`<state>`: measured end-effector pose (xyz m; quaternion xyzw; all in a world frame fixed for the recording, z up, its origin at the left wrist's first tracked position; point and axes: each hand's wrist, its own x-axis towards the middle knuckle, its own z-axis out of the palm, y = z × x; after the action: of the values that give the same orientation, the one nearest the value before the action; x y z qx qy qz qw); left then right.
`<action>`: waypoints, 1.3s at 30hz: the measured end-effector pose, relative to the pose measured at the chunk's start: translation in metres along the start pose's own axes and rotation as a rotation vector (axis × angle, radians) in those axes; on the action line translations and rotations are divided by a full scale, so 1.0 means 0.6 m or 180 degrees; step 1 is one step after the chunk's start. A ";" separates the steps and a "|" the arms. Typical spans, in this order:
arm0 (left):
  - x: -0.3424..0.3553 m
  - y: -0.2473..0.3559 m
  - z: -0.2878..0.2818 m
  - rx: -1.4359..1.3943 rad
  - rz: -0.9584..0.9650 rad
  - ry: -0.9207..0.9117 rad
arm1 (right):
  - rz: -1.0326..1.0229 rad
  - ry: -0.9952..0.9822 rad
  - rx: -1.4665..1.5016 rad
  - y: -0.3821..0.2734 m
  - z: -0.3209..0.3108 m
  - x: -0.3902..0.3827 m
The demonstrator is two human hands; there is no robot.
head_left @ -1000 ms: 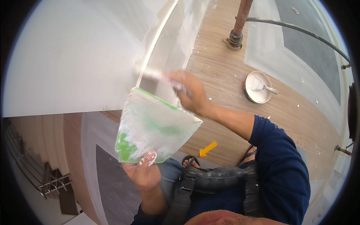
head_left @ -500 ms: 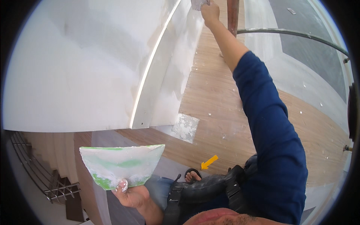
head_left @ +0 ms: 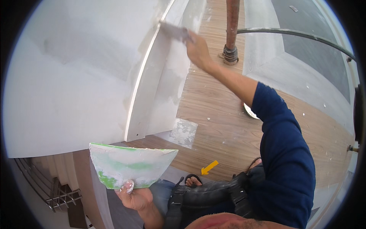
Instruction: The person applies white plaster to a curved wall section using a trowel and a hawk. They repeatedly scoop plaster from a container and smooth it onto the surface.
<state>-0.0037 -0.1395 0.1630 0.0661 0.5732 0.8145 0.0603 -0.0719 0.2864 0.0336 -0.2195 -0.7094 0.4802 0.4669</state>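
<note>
Two bare hands are appearing: one left hand (head_left: 136, 198) and one right hand (head_left: 199, 50). Two handheld items are accompanying them, namely one flat-bladed tool (head_left: 174, 31) and one green-edged board (head_left: 133, 163). Two sandalled feet (head_left: 195, 182) are showing. One thick reddish pole (head_left: 232, 26), one curved dark bar (head_left: 289, 33), one yellow arrow (head_left: 210, 167) and one partly hidden tub (head_left: 250, 111) are each occurring singly. One white edging strip (head_left: 146, 57), one whitish floor patch (head_left: 183, 133) and one metal railing (head_left: 63, 199) are completing the tally.
</note>
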 end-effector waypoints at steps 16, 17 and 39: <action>-0.005 -0.005 0.028 -0.0097 -0.0332 -0.0227 | -0.0341 0.0589 0.1091 -0.054 -0.088 0.186; -0.007 -0.005 0.029 -0.0117 -0.0343 -0.0220 | -0.0322 0.0782 0.1579 -0.062 -0.072 0.198; -0.005 -0.010 0.013 -0.0386 -0.0546 -0.0350 | -0.0336 0.0436 0.1904 -0.137 0.002 0.096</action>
<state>0.0005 -0.1308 0.1596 0.0576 0.5223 0.8347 0.1651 -0.0885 0.2931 0.1321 -0.0671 -0.5138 0.6269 0.5818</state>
